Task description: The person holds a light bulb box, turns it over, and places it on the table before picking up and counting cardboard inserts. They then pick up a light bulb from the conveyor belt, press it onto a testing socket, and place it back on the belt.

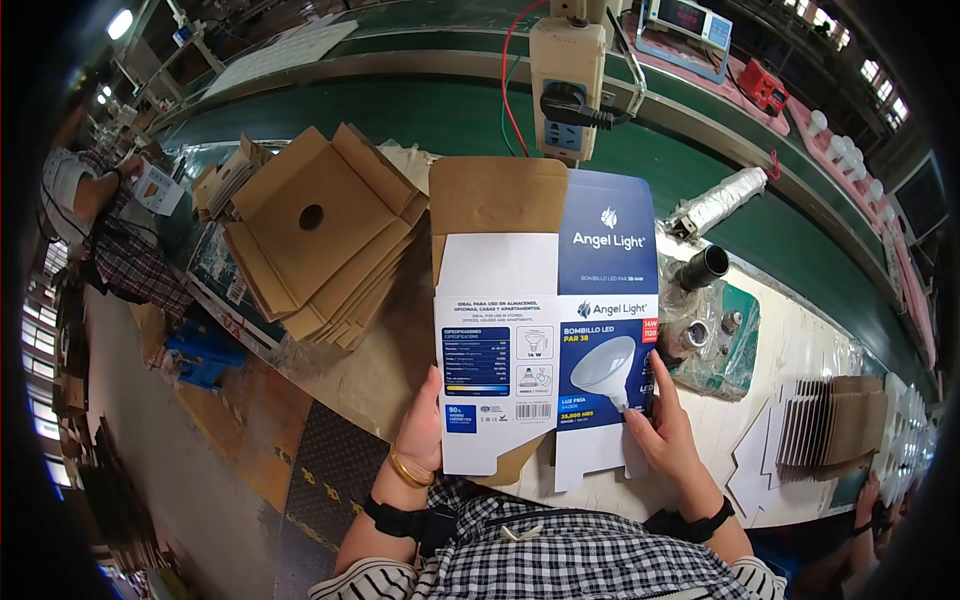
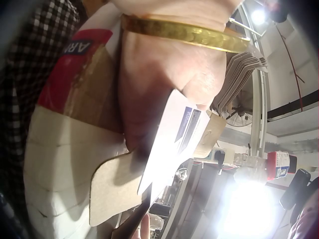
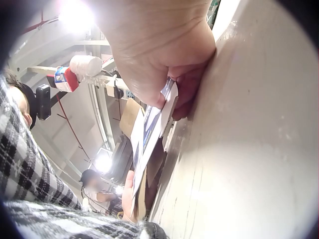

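The table point(image 1: 790, 330) spreads under my work, with the brown boards point(image 1: 275, 225) piled to my left, and the box point(image 1: 495, 268) is in front of me, held up between both hands, printed side towards me, nearly flat with its top flaps spread. I grip its left edge with my left hand point(image 1: 422, 430), while my right hand point(image 1: 668, 425) pinches the right edge, thumb on the print and fingers behind. To handle it well, I judge, I want light, even pressure from both sides, so the panels bend along their creases; squeezing harder on one side could buckle the card or twist it. My fingertips do best near the edges, off the loose tabs, which could snag or tear. A red label point(image 2: 77, 47) near my left hand shows what looks like "AR", the rest cut off. On the box, the biggest writing is "Angel Light" on the blue flap, over "BOMBILLO LED PAR 38-14W". The lamp panel repeats the brand, then gives "BOMBILLO LED PAR 38", "14W", "LUZ FRÍA" and "25,000 HRS". Beside it I read "90%", "ESPECIFICACIONES" and "IDEAL PARA USO EN ALMACENES, OFICINAS, CASAS Y APARTAMENTOS"; the smallest lines blur.
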The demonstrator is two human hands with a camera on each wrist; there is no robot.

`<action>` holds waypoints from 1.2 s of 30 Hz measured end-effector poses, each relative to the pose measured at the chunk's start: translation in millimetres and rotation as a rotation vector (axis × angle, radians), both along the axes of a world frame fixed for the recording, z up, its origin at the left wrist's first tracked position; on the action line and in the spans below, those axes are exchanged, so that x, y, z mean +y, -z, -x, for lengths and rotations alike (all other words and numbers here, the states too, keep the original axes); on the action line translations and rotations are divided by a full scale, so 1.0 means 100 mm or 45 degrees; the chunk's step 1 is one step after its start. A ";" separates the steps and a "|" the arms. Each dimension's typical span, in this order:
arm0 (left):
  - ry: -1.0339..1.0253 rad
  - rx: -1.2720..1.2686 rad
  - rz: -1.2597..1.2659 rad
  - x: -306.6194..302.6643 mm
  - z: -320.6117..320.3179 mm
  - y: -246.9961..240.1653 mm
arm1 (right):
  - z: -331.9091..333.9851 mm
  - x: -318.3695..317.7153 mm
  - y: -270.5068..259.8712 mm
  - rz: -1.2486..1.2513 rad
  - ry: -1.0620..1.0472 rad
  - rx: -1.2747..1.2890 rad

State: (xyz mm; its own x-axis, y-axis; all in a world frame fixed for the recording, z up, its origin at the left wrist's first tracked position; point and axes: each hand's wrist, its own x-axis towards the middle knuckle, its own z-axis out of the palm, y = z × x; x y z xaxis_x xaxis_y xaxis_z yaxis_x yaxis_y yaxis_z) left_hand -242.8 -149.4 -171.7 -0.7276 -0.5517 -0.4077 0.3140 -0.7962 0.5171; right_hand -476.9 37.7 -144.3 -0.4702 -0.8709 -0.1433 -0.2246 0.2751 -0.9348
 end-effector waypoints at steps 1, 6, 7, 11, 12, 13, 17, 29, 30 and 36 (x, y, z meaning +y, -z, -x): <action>-0.011 -0.012 0.003 0.00 0.00 0.00 | 0.00 0.00 0.00 0.000 0.000 -0.001; -0.002 -0.004 -0.003 0.00 0.00 -0.01 | 0.01 0.01 -0.02 -0.047 -0.005 0.004; -0.004 -0.012 -0.014 0.00 0.00 -0.02 | 0.01 0.00 -0.02 -0.046 -0.005 0.004; 0.011 0.034 -0.023 -0.01 0.01 -0.02 | 0.00 0.00 -0.01 -0.017 0.000 0.005; 0.013 0.029 -0.012 -0.01 0.01 -0.03 | 0.00 0.00 0.00 0.000 0.002 0.011; 0.016 0.024 0.000 -0.01 0.01 -0.03 | 0.00 0.00 0.00 0.000 0.002 0.011; 0.052 0.062 0.022 -0.01 0.00 -0.03 | 0.00 0.00 0.01 -0.009 0.005 0.007; 0.061 0.089 0.034 -0.01 -0.01 -0.03 | 0.01 0.00 0.03 -0.001 0.003 0.037; 0.055 0.078 0.027 -0.01 -0.01 -0.02 | 0.00 0.00 0.03 0.027 0.006 0.039; 0.056 0.081 0.018 -0.01 -0.01 -0.03 | 0.00 0.00 0.01 -0.010 0.013 0.027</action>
